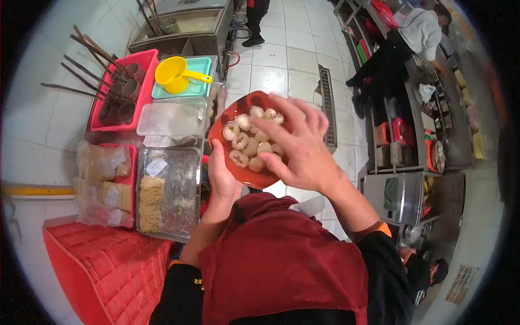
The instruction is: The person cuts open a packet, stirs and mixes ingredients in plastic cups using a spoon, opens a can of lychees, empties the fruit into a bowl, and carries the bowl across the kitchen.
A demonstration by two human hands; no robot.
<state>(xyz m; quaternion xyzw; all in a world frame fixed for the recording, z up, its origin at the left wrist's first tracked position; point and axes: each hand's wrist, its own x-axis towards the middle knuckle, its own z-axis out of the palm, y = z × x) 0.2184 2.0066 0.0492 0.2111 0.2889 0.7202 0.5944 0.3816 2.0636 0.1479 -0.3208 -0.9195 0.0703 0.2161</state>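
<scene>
A red-brown bowl (250,179) is held up in front of my chest, with several peeled white fruits (240,142) in liquid inside. They look like lychees, some with a hole in the middle. My left hand (223,176) grips the bowl at its near left side, thumb up along the wall and the other fingers hidden beneath. Over the bowl's right part hovers my right hand (306,146), fingers stretched and apart, thumb close to the fruits. Whether its fingertips touch them I cannot tell.
At left, a yellow dipper (172,76) lies on a turquoise tray (203,92). Nearby are a pink bin (150,81) of long-handled strainers, a clear tray of noodles (151,203) and a red crate (103,265). A person (422,35) bends at the right-hand shelves.
</scene>
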